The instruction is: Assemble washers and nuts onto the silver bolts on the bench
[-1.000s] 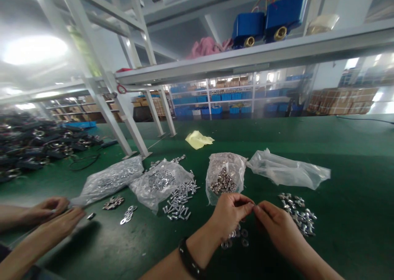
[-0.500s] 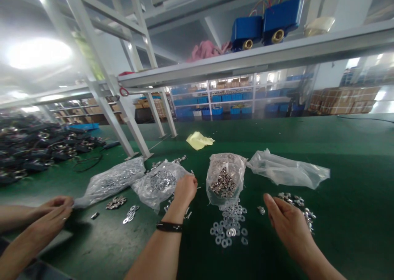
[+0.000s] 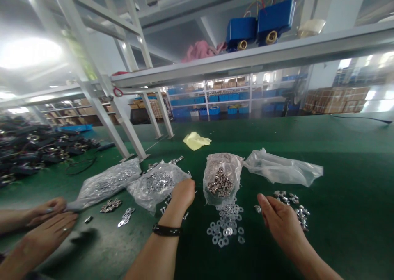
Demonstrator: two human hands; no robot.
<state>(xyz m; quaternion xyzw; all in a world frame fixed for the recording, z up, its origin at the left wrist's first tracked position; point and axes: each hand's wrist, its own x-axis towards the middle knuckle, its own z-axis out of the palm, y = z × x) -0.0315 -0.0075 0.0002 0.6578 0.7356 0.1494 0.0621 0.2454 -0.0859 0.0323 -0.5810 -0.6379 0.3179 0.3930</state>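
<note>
Steel washers (image 3: 224, 226) are lying in a flat scatter at 6 o'clock, ring-shaped and glinting, while the person's hands are drawing apart from them. The left hand (image 3: 183, 194) is curling into a loose fist beside a crinkled clear bag of nuts (image 3: 220, 177); whether it is gripping anything cannot be told. The right hand (image 3: 278, 224) is hanging open, fingers spread, pinching nothing, near a heap of small steel fittings (image 3: 291, 208) at 3 o'clock.

Four plastic bags (image 3: 221, 177), right there!
And one washer pile (image 3: 224, 226) between the left hand (image 3: 183, 194) and right hand (image 3: 278, 226)!
</note>
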